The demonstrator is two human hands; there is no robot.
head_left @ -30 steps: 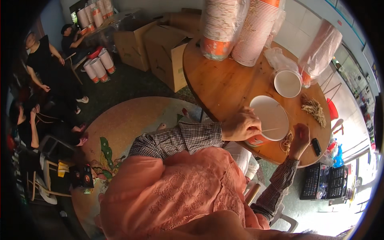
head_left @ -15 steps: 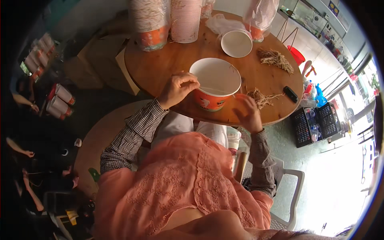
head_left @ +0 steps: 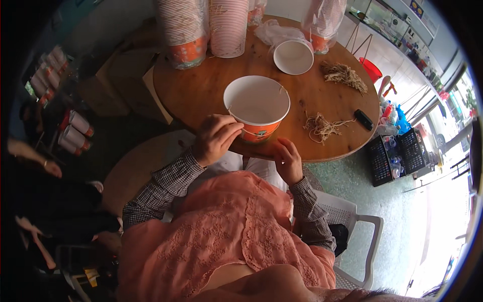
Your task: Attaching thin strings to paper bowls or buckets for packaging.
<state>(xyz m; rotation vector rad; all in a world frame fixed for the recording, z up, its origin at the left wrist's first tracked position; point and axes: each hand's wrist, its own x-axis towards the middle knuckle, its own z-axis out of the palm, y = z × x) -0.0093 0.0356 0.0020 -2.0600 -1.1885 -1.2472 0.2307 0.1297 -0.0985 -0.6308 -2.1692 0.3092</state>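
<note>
Near the front edge of the wooden table [head_left: 191, 90] stands an upright paper bucket [head_left: 256, 100], white inside and orange outside. Thin twine [head_left: 256, 134] runs across its front, and short bits of twine stick up at two places on its rim. Fingers of my left hand [head_left: 216, 140] pinch the twine at the bucket's near left side. My right hand [head_left: 288, 162] is just off the bucket's near right side, thumb and fingertips drawn together; whatever is between them is too small to make out. A loose tangle of twine [head_left: 324, 127] lies to the right.
Tall stacks of paper buckets [head_left: 229, 30] stand at the back, some in plastic. An empty white bowl [head_left: 293, 57], a twine bundle [head_left: 344, 76] and a black object [head_left: 364, 120] lie on the table. A white chair [head_left: 370, 246] is at right; another person's arm [head_left: 35, 157] shows at left.
The bucket has shifted left on the table. My left hand has come lower and nearer to me; my right hand has moved left and nearer, its fingers drawing together.
</note>
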